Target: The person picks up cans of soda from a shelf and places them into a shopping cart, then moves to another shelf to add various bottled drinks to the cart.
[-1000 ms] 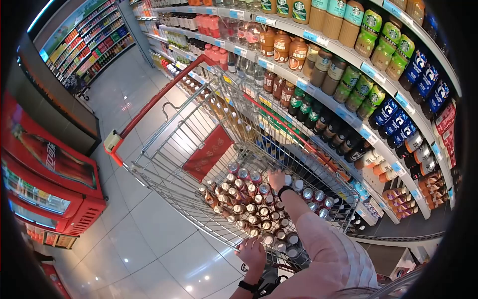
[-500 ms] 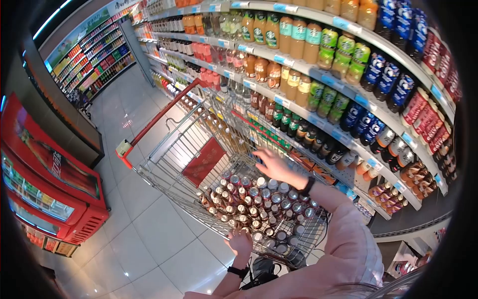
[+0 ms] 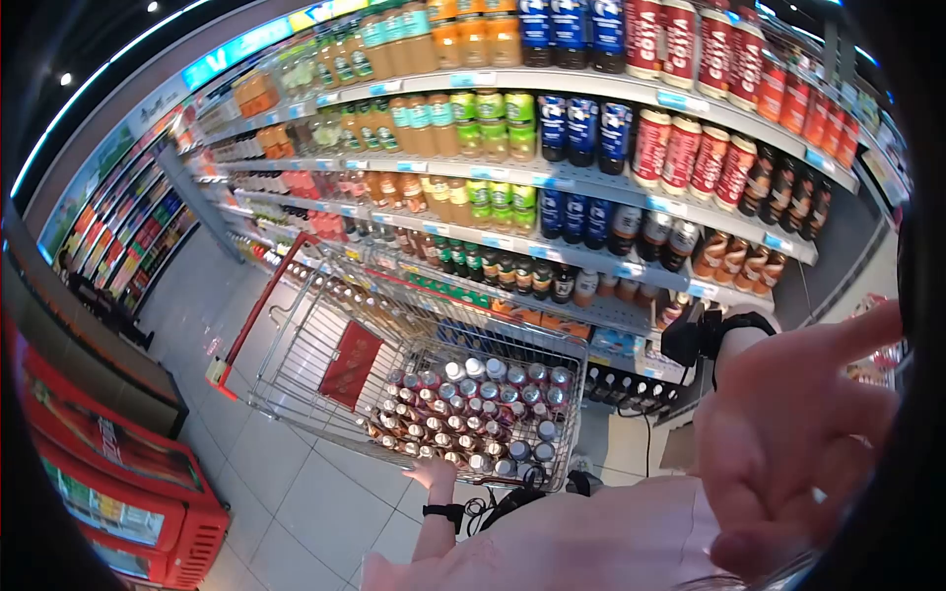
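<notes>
A wire shopping cart [image 3: 296, 369] with a red handle stands in the middle, several capped bottles [image 3: 473, 409] standing close together inside it. My left hand [image 3: 432, 473] is at the near edge of the cart, its fingers spread beside the rim and nothing seen in them. Raised close to the camera at the right, my right hand [image 3: 793, 433] is large, with its fingers apart and nothing in it. A black band is on each wrist.
Shelves [image 3: 552, 177] of bottled and canned drinks run behind the cart, curving to the right. A red drinks cooler [image 3: 128, 463] stands at the left on the tiled floor [image 3: 286, 512]. A black bag [image 3: 522, 497] lies against the cart's near side.
My right hand has moved from above the cart to the right, close to the camera. The view has turned right. My left hand remains at the cart's near edge.
</notes>
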Motion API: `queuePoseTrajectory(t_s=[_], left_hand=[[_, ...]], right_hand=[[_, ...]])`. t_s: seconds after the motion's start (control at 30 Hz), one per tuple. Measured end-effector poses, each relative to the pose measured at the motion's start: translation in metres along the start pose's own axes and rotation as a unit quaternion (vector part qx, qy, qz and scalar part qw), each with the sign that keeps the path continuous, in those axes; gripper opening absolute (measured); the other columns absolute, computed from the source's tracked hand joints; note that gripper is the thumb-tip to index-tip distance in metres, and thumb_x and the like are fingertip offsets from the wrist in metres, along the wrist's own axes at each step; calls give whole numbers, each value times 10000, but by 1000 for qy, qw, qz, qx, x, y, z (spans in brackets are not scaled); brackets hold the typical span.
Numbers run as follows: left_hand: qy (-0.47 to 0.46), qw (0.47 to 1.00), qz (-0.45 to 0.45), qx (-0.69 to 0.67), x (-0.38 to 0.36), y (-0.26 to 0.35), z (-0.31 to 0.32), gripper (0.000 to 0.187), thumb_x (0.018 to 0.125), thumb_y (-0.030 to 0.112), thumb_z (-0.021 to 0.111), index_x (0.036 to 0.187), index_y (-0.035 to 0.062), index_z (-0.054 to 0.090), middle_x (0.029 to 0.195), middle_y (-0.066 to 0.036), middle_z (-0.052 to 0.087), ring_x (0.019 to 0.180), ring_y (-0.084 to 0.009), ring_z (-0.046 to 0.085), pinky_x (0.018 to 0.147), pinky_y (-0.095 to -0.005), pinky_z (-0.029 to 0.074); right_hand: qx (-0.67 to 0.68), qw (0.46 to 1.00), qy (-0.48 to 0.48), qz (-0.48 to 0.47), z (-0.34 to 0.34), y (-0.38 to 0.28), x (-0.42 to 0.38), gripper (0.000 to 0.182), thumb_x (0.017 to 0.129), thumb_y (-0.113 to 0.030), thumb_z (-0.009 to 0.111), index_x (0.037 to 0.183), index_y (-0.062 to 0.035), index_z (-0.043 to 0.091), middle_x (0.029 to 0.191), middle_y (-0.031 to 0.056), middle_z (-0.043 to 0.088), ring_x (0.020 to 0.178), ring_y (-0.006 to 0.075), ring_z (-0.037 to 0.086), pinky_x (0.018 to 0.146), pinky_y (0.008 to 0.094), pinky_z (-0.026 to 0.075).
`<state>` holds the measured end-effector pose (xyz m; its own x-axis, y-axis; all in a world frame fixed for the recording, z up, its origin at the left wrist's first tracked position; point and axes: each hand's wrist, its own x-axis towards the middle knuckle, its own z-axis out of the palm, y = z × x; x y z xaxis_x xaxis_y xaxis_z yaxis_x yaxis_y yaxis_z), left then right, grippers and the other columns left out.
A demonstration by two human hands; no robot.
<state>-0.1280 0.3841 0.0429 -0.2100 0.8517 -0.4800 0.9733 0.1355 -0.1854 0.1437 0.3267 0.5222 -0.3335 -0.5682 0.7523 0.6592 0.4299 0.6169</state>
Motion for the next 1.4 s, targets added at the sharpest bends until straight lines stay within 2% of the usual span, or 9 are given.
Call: queuePoseTrajectory(t_s=[0.27, 0.4, 0.57, 0.7, 1.0, 1.1, 1.13, 1.3, 1.4], left_hand=[[-19, 1000, -8, 0, -7, 2, -12, 469, 827, 346, 459, 1189, 69, 563, 1334, -129, 452, 1286, -301, 327, 1002, -633, 173], [17, 1000, -22, -1, 0, 3, 0, 473, 851, 398, 426, 1152, 73, 592, 1362, -146, 414, 1313, -296, 282, 1011, -614, 196], [75, 997, -31, 7, 0, 4, 4, 408, 816, 406, 497, 1047, 102, 640, 1221, -100, 546, 1191, -268, 431, 961, -569, 287], [92, 995, -33, 15, 12, 2, 16, 341, 784, 379, 529, 969, 122, 657, 1079, -75, 619, 1105, -251, 484, 868, -499, 357], [150, 985, -87, 18, 6, 10, 14, 232, 739, 270, 546, 869, 134, 682, 949, -56, 657, 1083, -234, 498, 803, -437, 382], [121, 987, -101, 4, 4, 13, 10, 212, 746, 265, 569, 868, 130, 678, 994, -37, 640, 1066, -224, 503, 812, -428, 383], [124, 987, -102, -6, 3, 13, 10, 201, 739, 254, 570, 853, 131, 680, 978, -33, 643, 1059, -220, 505, 806, -421, 383], [152, 982, -108, -36, 11, 7, 25, 158, 701, 208, 575, 784, 133, 685, 911, -17, 657, 1027, -200, 511, 802, -405, 380], [138, 984, -106, -31, 6, 8, 22, 164, 699, 206, 573, 798, 134, 682, 919, -9, 655, 1021, -192, 509, 823, -406, 370]], right_hand=[[-15, 996, -87, 15, -79, 18, 19, 167, 767, -113, 577, 928, -73, 563, 965, 95, 587, 853, 264, 542, 710, 397, 392], [31, 955, -242, 169, -108, 16, -17, 192, 763, -59, 569, 953, -36, 553, 937, 110, 593, 783, 261, 568, 630, 343, 435], [-34, 730, -445, 517, -134, -25, -216, 113, 756, -101, 619, 845, -48, 572, 759, 87, 577, 666, 255, 595, 562, 343, 461], [-83, 486, -545, 678, -210, -70, -379, 219, 796, -131, 562, 1003, -62, 546, 935, 116, 576, 841, 297, 604, 703, 391, 490], [-74, 530, -453, 713, -155, -52, -510, 412, 775, -95, 538, 1171, -39, 440, 1136, 235, 512, 987, 395, 532, 818, 450, 449], [-116, 448, -511, 724, -128, -27, -562, 377, 786, -151, 552, 1137, -30, 483, 1045, 260, 562, 937, 386, 564, 787, 463, 461], [-105, 457, -577, 668, -123, -19, -570, 292, 813, -227, 543, 1034, -37, 567, 896, 237, 612, 849, 385, 592, 744, 461, 475], [-198, 553, -593, 551, -100, -9, -582, 295, 858, -299, 474, 934, -55, 620, 861, 143, 649, 818, 345, 610, 732, 419, 476], [-149, 483, -464, 727, -102, -5, -599, 325, 866, -319, 454, 999, -59, 597, 956, 130, 645, 916, 328, 588, 813, 418, 443]])
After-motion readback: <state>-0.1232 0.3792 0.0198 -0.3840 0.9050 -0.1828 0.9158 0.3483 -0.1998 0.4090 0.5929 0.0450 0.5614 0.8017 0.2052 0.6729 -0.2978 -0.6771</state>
